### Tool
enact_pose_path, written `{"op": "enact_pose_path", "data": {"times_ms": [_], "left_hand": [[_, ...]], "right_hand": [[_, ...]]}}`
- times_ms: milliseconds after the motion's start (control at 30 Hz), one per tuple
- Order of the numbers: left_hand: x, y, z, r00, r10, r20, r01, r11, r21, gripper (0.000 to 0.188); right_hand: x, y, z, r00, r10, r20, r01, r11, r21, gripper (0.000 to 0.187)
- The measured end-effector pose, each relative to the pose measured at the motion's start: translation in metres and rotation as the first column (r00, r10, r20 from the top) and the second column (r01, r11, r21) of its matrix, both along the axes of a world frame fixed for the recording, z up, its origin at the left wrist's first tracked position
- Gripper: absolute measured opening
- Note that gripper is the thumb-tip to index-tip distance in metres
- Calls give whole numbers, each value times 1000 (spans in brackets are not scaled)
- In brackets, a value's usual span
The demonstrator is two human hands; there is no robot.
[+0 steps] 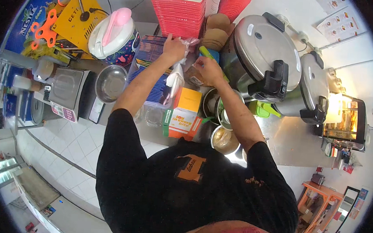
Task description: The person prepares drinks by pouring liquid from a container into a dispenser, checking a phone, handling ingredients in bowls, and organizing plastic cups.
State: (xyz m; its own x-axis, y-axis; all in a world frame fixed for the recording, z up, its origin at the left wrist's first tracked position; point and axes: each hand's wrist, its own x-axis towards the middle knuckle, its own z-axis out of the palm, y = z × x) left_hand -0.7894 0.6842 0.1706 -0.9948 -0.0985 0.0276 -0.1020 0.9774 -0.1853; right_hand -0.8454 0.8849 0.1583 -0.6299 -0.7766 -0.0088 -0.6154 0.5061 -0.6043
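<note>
surface: metal counter (293,144), bare stretch at lower right. large lidded cooker (259,37) stands right of the work area; second cooker (312,75), partly hidden, just beyond it to the right. tall stack of red-sided boxes (177,15) at the far side. nearer, clear bin (156,105) filled with upright blue packets (148,85). left of it, white-lidded pot (114,39), pink ladle (113,24) lying across the lid. orange-and-green carton (181,119) just beside the bin's near right corner.

hands: apart from each other. left hand (174,49) over the bin's far part, touching clear plastic film (190,43); cannot tell if fingers close on it. right hand (209,71) between bin and large cooker, fingers at a brown packet (195,77); grip cannot be told.
</note>
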Motion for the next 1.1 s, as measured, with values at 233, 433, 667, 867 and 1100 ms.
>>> {"op": "enact_pose_path", "data": {"times_ms": [233,433,667,867,1100], "left_hand": [[-44,-12,-53,1000,4,4,-4,996,-94,33],[-52,-12,-25,956,-84,281,149,965,-218,36],[62,52,30,910,143,-389,-59,974,220,44],[78,61,-33,956,290,36,-284,898,336,54],[85,2,-36,998,7,61,-42,810,586,51]], "right_hand": [[12,25,30,997,-39,-64,45,995,88,41],[31,62,33,957,-42,-289,6,992,-124,39],[100,148,45,990,-77,-121,24,921,-388,28],[149,191,37,960,10,279,83,944,-318,22],[133,121,14,995,3,102,12,989,-147,40]]}}
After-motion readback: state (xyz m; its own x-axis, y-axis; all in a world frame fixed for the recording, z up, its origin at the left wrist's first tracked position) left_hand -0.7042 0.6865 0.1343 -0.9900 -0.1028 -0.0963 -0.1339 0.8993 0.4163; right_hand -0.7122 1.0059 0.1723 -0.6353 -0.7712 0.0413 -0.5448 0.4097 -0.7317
